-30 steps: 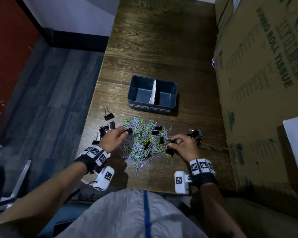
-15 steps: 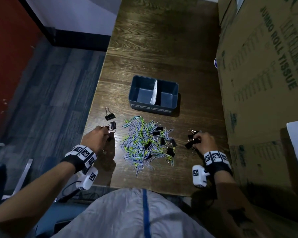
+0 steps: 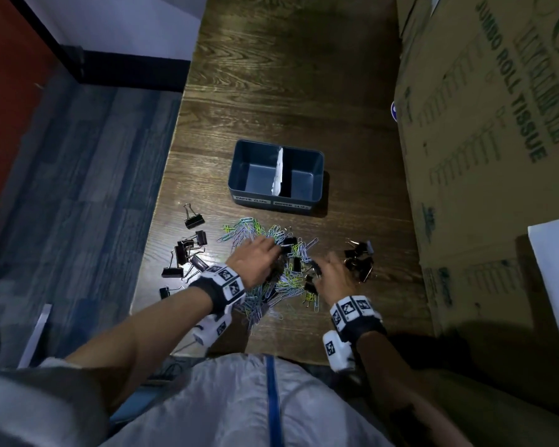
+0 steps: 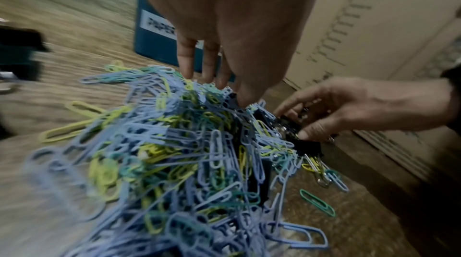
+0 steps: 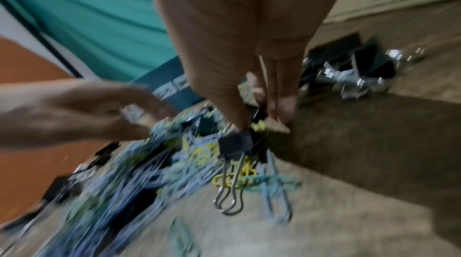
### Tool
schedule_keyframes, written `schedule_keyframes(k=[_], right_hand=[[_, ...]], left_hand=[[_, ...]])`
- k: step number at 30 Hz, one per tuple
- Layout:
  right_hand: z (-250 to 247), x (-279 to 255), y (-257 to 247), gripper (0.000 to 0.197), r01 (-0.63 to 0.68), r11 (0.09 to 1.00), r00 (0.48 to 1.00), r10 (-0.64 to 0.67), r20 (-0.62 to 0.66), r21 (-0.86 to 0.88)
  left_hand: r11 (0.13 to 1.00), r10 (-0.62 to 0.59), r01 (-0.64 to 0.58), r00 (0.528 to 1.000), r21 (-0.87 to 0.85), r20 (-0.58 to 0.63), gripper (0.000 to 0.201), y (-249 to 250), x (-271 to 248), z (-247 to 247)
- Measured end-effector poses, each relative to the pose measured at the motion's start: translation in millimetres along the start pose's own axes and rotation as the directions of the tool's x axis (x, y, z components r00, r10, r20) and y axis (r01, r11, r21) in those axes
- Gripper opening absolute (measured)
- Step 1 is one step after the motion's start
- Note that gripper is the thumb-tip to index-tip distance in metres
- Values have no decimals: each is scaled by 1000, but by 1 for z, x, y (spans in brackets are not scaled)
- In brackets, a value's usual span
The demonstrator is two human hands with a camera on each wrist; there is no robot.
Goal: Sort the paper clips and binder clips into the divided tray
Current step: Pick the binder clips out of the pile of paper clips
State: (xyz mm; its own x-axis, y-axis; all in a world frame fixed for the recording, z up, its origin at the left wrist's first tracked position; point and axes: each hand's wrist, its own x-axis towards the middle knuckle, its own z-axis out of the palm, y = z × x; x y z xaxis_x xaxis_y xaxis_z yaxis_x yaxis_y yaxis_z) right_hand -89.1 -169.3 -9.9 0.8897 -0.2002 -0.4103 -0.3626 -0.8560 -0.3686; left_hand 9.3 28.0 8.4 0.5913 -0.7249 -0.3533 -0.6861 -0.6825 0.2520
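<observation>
I see the left hand (image 3: 254, 260) with relaxed fingers probing the mixed pile (image 3: 271, 272); the right hand (image 3: 333, 277) apparently pinches a binder clip (image 5: 235, 146), extracting it for the empty tray (image 3: 317, 175).

1. Dark wood-grain table (image 3: 288, 91), running away from the person.
2. A blue divided tray (image 3: 249, 196) sat on it mid-table, two white labels on its near wall.
3. Just in front of the tray was a tangled paper clip pile (image 3: 255, 230), blue, green and yellow, with a few black clips mixed in.
4. Left binder clips (image 3: 188, 250) lay scattered near the table's left edge.
5. A right binder clip bunch (image 3: 359, 253) sat on the other side of the pile.
6. Big cardboard boxes (image 3: 484, 140) lined the right side.
</observation>
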Motion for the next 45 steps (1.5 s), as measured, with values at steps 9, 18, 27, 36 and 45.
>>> schedule_keyframes(k=[9,18,27,36,45], right_hand=[[11,-12,-24,45,70,991,991,-83,-109,-113],[8,-13,-23,29,31,1000,999,-31,-6,1],[-14,-11,-4,23,-93,972,993,107,-55,218],[-52,14,48,30,-232,926,956,274,-107,299],[-44,10,67,27,-299,917,911,356,-208,263]], left_hand=[[993,-10,-22,966,119,259,112,16,41,0],[999,-46,45,985,8,167,72,25,45,-2],[933,-78,28,989,-359,-124,30,15,24,1],[907,-6,-72,983,-415,-184,47,-8,-10,-10],[629,-612,345,772,-696,-171,40,-124,-56,-2]])
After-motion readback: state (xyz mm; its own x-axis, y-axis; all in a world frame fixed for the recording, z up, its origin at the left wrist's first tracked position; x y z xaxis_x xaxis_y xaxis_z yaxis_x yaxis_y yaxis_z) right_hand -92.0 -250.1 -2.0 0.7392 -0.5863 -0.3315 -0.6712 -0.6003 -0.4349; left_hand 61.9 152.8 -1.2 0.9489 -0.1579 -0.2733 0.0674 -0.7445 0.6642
